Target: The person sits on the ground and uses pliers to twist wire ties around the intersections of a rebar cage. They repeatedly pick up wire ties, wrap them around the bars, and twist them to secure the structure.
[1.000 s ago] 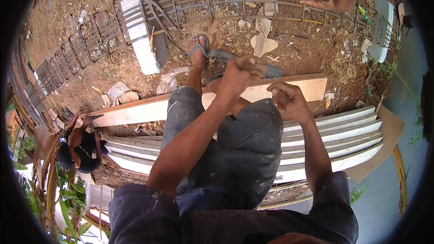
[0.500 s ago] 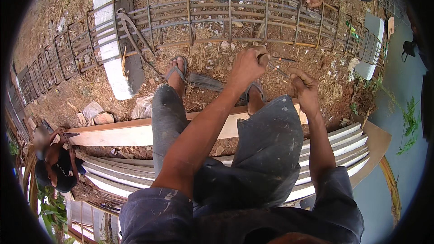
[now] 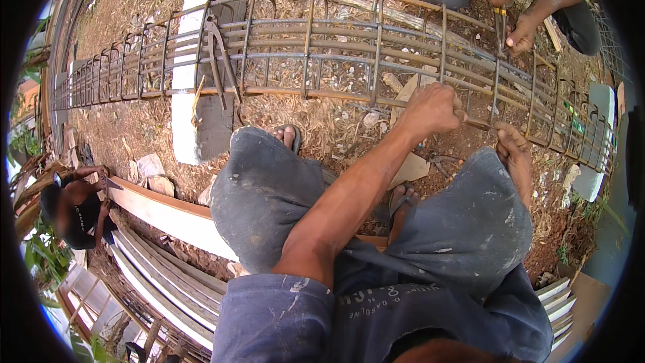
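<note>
A long cage of rusty reinforcing bars [image 3: 339, 91] with square stirrups stretches across the ground before me. My left hand [image 3: 435, 109] is closed in a fist at the cage's near lower bar; what it grips is hidden. Just to the right, my right hand [image 3: 514, 146] has thumb and fingers pinched together at the same bar, beside a stirrup. Anything between those fingertips is too small to name. A pair of long-handled pincers [image 3: 216, 54] leans on the cage at the left, over a pale block, with no hand on it.
White-topped blocks [image 3: 187, 121] [image 3: 591, 178] support the cage. Across it, a co-worker's hands [image 3: 524, 32] work with yellow-handled pliers [image 3: 499, 20]. Another person [image 3: 80, 212] holds a saw at a long board [image 3: 168, 215] on the left. Stacked white-edged planks [image 3: 168, 289] lie nearby.
My knees have bent further and both hands have moved forward and right, up to the cage's near bar. The co-worker's hands, with pliers, now show fully across the cage.
</note>
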`<state>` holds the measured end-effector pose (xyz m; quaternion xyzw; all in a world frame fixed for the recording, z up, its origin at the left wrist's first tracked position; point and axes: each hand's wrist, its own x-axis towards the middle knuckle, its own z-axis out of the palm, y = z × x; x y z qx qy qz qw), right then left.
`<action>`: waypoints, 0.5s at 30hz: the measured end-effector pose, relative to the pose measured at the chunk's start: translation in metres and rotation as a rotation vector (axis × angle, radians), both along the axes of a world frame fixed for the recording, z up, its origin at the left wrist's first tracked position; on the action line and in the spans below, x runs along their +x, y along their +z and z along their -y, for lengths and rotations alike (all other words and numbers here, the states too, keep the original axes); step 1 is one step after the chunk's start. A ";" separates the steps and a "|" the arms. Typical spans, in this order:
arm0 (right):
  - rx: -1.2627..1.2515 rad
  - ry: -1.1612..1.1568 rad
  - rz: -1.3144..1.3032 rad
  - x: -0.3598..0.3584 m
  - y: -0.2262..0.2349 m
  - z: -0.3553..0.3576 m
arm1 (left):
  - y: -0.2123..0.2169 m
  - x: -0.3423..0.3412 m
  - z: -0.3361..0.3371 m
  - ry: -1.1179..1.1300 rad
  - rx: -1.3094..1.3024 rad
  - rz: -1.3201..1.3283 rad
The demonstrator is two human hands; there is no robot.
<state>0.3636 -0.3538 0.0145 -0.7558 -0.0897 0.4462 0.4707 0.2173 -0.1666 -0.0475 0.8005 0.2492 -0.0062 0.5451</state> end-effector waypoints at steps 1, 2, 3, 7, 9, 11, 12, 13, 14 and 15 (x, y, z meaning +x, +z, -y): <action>-0.007 0.028 0.011 -0.002 0.006 -0.002 | 0.004 0.003 0.005 0.009 0.060 0.010; -0.014 0.055 0.022 -0.005 0.010 -0.004 | 0.006 0.002 0.008 0.046 0.106 -0.013; -0.016 0.128 0.061 -0.004 0.013 -0.003 | 0.010 0.000 0.011 0.078 0.146 -0.023; -0.031 0.293 0.110 -0.001 0.006 -0.007 | 0.005 -0.021 0.034 0.300 0.190 0.089; -0.018 0.273 0.127 0.005 -0.003 -0.007 | 0.000 -0.026 0.044 0.477 0.343 0.208; -0.012 0.229 0.275 0.014 -0.004 -0.006 | -0.012 -0.027 0.043 0.586 0.431 0.217; -0.003 0.213 0.335 0.015 -0.010 -0.008 | -0.014 -0.028 0.039 0.566 0.388 0.198; 0.023 0.213 0.490 0.015 -0.006 -0.013 | -0.011 -0.025 0.036 0.544 0.338 0.186; 0.039 0.252 0.603 0.018 -0.007 -0.016 | -0.007 -0.021 0.036 0.521 0.288 0.175; 0.059 0.297 0.712 0.022 -0.011 -0.020 | -0.006 -0.014 0.042 0.474 0.355 0.231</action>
